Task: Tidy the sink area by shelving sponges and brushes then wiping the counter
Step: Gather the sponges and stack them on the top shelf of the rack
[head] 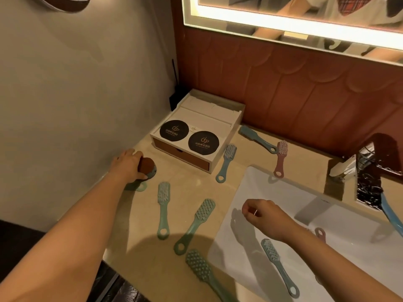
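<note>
The round scrubber [149,167], brown on top with a teal base, sits at the left end of the counter [187,186], close to the side wall. The left hand [128,164] grips it from above, with the fingers curled over the brown top and the thumb on the near side.

The right hand [263,216] is above the left part of the sink [349,247]. Its fingers are curled inward, and nothing is visibly held.

Loose brushes on the counter:
- An upright teal brush [163,211] and a slanted teal brush [195,225] lie side by side between the two arms.
- A green brush [201,270] lies at the near edge.
- A blue brush [226,163] lies just beside the white box [224,129].
- A second blue brush [256,138] lies by the back wall.
- A pink brush [280,159] lies at the sink's rear rim.

A grey-blue brush [279,267] lies inside the sink, below the right forearm.

The white box carries two black round coasters [174,130]
</note>
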The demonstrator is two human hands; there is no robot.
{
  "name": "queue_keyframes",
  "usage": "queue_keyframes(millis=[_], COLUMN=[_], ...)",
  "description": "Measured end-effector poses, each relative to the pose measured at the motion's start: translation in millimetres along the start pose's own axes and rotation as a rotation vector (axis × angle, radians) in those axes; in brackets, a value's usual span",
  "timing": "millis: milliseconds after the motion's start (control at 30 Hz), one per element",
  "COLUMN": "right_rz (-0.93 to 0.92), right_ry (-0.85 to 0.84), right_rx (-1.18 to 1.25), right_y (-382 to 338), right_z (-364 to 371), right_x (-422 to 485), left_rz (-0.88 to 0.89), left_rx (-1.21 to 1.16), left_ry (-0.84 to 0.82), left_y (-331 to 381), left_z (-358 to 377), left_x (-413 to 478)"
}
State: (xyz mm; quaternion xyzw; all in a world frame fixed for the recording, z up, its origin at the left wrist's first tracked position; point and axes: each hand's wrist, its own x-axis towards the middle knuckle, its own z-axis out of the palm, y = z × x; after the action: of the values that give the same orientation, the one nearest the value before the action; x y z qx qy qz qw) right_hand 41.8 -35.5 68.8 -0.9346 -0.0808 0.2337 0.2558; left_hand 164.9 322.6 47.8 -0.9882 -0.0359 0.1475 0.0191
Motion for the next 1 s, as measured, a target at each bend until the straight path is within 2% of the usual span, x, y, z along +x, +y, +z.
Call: queue_keyframes(millis=[233, 333, 400, 500, 567, 833, 933, 1000], right_rz=[-0.014, -0.013, 0.002, 0.057, 0.077, 0.143, 0.159, 0.179], right_ry=[0.040, 0.074, 0.098, 0.127, 0.147, 0.372, 0.455, 0.505], right_rx=[0.147, 0.336, 0.544, 0.856, 0.972, 1.093, 1.130, 1.145], right_y=[0, -11, -23, -42, -50, -17, 1, 11], right_z=[1, -1, -4, -9, -12, 6, 11, 13], right_x=[5, 0, -6, -17, -25, -79, -99, -112], left_rz=[0.112, 0.229, 0.288, 0.365, 0.428, 0.674, 0.612, 0.482], left_rx=[-0.345, -0.402, -0.408, -0.380, -0.363, -0.336, -0.704, -0.995], left_ry=[0.162, 0.274, 0.309, 0.276, 0.263, 0.199, -0.035, -0.148], left_y=[29, 49, 68, 99, 118, 191, 209, 219], left_z=[-13, -26, -38, -51, -53, -30, -14, -4], left_x=[-20, -45, -68, -103, -123, -176, -185, -187])
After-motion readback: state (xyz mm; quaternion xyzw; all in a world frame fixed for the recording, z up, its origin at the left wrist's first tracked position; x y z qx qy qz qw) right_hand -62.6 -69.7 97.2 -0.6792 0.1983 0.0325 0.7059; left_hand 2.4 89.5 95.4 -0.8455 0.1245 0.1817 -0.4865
